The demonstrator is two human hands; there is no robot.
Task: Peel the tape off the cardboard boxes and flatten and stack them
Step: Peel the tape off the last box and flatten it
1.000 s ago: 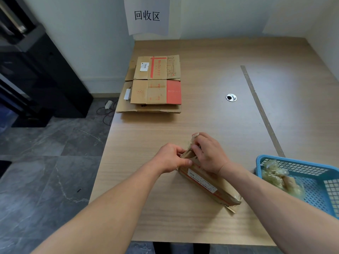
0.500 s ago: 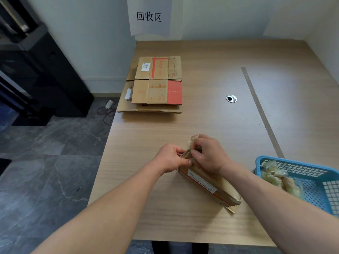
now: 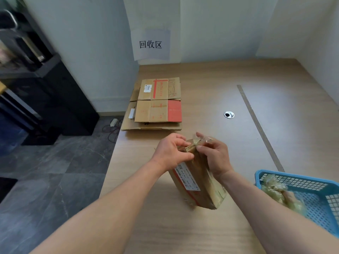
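At the near middle of the worktop (image 3: 211,85), a small cardboard box (image 3: 199,186) stands tilted on one end. The left hand (image 3: 170,153) grips its top edge with curled fingers. The right hand (image 3: 215,157) pinches a crumpled strip of clear tape (image 3: 202,140) at that same top. At eleven o'clock lies a stack of flattened boxes (image 3: 157,105); at four o'clock, a blue basket (image 3: 293,176) holds wadded tape (image 3: 273,187).

The cardboard box (image 3: 197,182), lying flat before, now stands tipped up on its near end.
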